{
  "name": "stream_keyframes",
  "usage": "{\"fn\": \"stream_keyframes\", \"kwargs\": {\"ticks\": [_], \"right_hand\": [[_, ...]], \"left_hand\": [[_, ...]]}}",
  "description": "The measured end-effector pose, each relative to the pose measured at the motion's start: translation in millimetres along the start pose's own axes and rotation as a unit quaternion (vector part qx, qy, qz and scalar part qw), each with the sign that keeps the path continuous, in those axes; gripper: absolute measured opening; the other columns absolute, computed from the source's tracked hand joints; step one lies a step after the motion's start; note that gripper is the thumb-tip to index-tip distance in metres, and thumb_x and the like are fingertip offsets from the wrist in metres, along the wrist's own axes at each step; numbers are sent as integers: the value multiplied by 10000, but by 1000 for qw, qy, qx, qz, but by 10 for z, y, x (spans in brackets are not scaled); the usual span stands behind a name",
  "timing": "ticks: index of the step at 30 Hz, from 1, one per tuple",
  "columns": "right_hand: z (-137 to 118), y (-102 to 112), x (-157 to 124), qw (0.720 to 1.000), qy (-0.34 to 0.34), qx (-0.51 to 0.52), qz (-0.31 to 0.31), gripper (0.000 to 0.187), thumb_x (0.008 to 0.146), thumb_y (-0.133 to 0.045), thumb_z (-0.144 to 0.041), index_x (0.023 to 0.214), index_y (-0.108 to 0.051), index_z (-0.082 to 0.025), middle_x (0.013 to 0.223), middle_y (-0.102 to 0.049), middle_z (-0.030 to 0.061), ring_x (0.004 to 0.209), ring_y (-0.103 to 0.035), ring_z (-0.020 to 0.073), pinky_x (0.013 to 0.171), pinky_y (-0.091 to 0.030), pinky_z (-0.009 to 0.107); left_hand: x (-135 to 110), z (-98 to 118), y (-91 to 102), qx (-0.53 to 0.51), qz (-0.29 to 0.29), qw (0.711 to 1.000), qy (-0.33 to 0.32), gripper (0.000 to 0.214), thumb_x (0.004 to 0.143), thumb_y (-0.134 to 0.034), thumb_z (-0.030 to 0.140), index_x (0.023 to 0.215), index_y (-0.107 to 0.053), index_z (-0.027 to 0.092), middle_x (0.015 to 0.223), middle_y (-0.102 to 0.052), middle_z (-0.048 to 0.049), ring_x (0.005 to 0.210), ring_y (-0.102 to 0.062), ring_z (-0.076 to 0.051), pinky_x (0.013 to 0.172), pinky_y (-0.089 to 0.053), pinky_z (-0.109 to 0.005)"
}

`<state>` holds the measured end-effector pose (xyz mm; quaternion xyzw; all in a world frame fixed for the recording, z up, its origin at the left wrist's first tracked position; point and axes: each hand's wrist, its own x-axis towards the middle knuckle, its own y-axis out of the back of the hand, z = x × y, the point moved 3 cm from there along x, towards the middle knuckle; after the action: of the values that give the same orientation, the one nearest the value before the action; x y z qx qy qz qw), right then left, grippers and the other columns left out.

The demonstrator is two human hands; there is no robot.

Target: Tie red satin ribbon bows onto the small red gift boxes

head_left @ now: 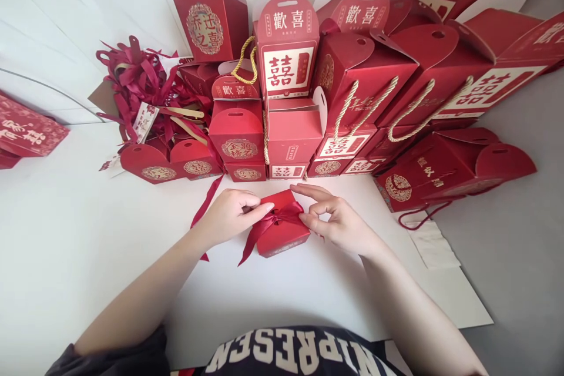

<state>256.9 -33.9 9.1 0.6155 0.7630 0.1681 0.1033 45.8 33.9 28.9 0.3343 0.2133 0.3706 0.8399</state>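
A small red gift box (282, 234) lies on the white table (79, 247) just in front of me, with a dark red ribbon (268, 224) tied over its top. My left hand (231, 214) rests against the box's left side, its fingers pinched on a ribbon loop near the knot. My right hand (335, 217) sits at the box's right side, thumb and forefinger pinching the other loop while the remaining fingers spread out. A loose ribbon tail trails off the box toward the lower left.
Several red gift boxes and rope-handled bags (286, 70) are stacked along the back wall. A heap of red ribbons (136, 85) lies at the back left. More red boxes (453, 170) lie at the right, and a folded white paper (434, 244) sits near them.
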Motion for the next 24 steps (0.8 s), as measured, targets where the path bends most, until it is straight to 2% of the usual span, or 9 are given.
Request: {"fn": "stream_keyframes", "kwargs": {"ticks": [3,8,11,14,18,24], "right_hand": [[-1,10,-18,1000,6,-16,-15,400,901,-617,-303,515,-575,-207,1439,-540,16,1352,-473,254,1141,-344,495],[-32,168,-58,996,-27,-21,-85,352,885,-639,-399,592,-579,-213,1404,-573,48,1298,-530,280,1068,-423,481],[-9,217,-18,998,-41,37,-38,248,921,-576,-454,818,-628,-234,1385,-580,76,1327,-502,271,1096,-386,484],[9,105,46,997,-21,78,-19,251,967,-501,-447,932,-640,-241,1416,-536,74,1388,-430,242,1146,-317,459],[-10,-86,87,994,2,94,-54,223,933,-585,-409,816,-632,-225,1432,-511,67,1397,-417,231,1162,-297,420],[18,-96,85,989,1,127,-75,309,924,-601,-411,689,-603,-210,1425,-519,52,1418,-386,239,1161,-310,431]], "left_hand": [[14,-18,33,-60,-37,997,22,485,854,-592,459,545,-357,167,536,-285,53,523,-278,-79,506,-224,-241],[-8,12,41,-53,-76,995,25,458,732,-726,484,574,-436,166,523,-361,67,519,-306,-76,487,-226,-221],[-24,28,22,-23,-73,997,25,483,728,-725,518,576,-430,167,520,-391,65,517,-326,-80,487,-233,-218],[-31,45,12,11,-67,998,20,495,725,-729,530,582,-421,169,520,-398,68,516,-336,-80,499,-244,-215],[-39,74,23,52,-55,997,16,481,727,-734,523,588,-442,167,522,-429,70,514,-367,-80,518,-259,-214],[-70,93,43,102,-40,994,9,522,719,-719,594,577,-456,166,512,-443,62,523,-389,-89,528,-270,-217]]}}
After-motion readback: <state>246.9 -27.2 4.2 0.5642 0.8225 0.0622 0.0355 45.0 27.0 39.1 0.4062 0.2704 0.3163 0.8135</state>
